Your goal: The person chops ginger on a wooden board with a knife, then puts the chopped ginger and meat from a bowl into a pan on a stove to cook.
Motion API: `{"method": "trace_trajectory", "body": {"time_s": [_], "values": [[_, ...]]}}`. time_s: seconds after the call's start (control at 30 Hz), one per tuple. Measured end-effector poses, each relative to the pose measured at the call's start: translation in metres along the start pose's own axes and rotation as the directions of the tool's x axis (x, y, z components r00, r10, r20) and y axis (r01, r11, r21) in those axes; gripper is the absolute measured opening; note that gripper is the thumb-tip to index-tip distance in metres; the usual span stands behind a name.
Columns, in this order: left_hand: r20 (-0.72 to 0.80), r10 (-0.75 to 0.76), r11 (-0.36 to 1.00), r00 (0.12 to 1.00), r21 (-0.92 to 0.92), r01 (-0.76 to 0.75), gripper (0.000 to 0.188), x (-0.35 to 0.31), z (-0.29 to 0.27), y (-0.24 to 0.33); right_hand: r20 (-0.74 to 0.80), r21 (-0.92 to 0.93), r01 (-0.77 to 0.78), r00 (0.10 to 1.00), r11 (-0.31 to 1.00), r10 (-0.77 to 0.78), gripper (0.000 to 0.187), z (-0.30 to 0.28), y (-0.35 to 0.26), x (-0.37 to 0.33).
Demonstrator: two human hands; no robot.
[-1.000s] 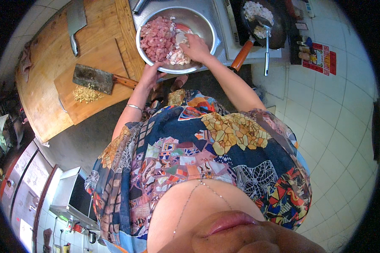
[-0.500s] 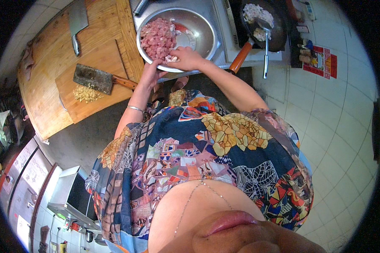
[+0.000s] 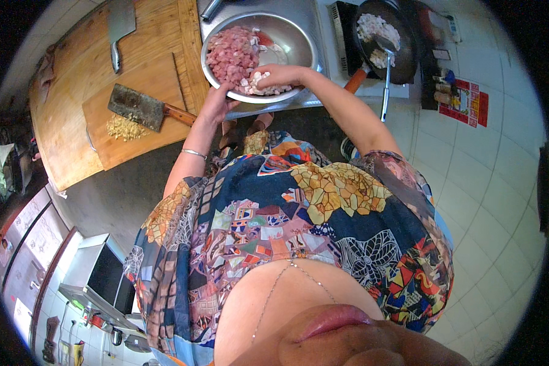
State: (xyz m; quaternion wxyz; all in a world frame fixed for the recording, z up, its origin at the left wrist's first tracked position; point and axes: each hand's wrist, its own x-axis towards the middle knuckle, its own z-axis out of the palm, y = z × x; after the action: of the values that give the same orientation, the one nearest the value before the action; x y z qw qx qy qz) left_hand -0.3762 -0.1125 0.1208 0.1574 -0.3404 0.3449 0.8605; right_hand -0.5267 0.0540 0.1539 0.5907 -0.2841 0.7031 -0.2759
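A wide stainless steel bowl (image 3: 308, 39) sits at the counter's near edge. Diced pink raw meat (image 3: 232, 56) is heaped in its left side, with a little reddish liquid beside it. Pale whitish diced pieces (image 3: 257, 81) lie along the near inner wall. My left hand (image 3: 216, 105) grips the bowl's near left rim, its fingers partly under it. My right hand (image 3: 277, 75) reaches inside, fingers curled down onto the pale pieces; its fingertips are partly hidden.
Left, a wooden cutting board (image 3: 158, 76) bears a dark cleaver (image 3: 135, 107) beside chopped yellowish bits (image 3: 125, 127). Another knife (image 3: 122, 27) lies farther back. At the right, a wok (image 3: 402, 67) on the stove holds whitish pieces and a metal spatula (image 3: 387, 76); its handle (image 3: 356, 80) points toward me.
My right hand has moved rightward inside the bowl, away from my left hand. More pale pieces now show along the near wall. My left hand stays at the rim.
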Motion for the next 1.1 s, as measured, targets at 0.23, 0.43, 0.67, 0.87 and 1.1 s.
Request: {"method": "trace_trajectory", "body": {"time_s": [0.23,0.43,0.67,0.87,1.1], "values": [[0.028,-0.002,1.000,1.000,-0.004,0.002,0.029,-0.002,-0.004,-0.002,0.026,0.747,-0.140,0.983,0.650,0.181,0.033,-0.006,-0.014,-0.005],[0.039,-0.032,0.999,0.999,0.004,0.031,0.029,0.010,-0.011,-0.013,-0.114,0.949,0.046,0.972,0.311,0.206,0.029,-0.008,-0.008,-0.006],[0.033,-0.038,0.998,0.999,0.042,0.037,0.024,0.024,-0.021,-0.013,-0.310,0.951,0.304,0.923,0.066,0.226,0.029,-0.019,-0.027,-0.021],[-0.001,-0.061,0.995,0.998,0.083,0.061,0.016,0.017,-0.023,-0.013,-0.573,0.819,0.574,0.819,-0.014,0.036,0.043,-0.065,-0.013,-0.082],[0.007,-0.081,0.988,0.997,0.130,0.079,0.021,0.012,-0.018,-0.010,-0.870,0.494,0.587,0.333,0.642,0.364,0.045,-0.212,0.075,-0.232]]}}
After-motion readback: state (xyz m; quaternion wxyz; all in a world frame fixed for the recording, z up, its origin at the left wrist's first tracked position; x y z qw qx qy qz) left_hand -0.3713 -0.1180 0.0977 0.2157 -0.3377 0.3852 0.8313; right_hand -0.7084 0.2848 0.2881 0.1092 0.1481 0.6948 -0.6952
